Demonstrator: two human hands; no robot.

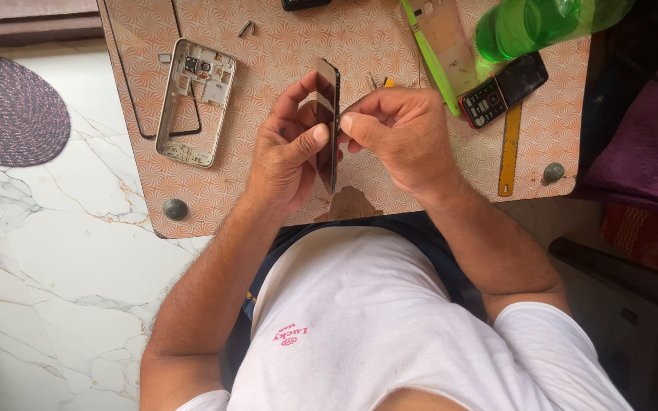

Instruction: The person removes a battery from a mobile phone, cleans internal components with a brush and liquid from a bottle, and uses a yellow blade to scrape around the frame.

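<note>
Nearest the camera is the person's white shirt [359,327], with both forearms reaching forward over the patterned orange tabletop [268,68]. At the far left of the tabletop a thin black frame [126,84] lies flat, and just beside it a silver phone chassis [196,103], its inner parts exposed. The left hand [287,152] is curled around a thin dark phone panel [329,114], held on edge above the tabletop, thumb pressed to its near face. The right hand [401,133] is closed, fingertips pinched at the panel's right edge; whether it grips a small tool there I cannot tell. Further right lie a green toothbrush [428,57], a red and black keypad phone [503,90], a green bottle [531,23] and a yellow ruler [509,148].
</note>
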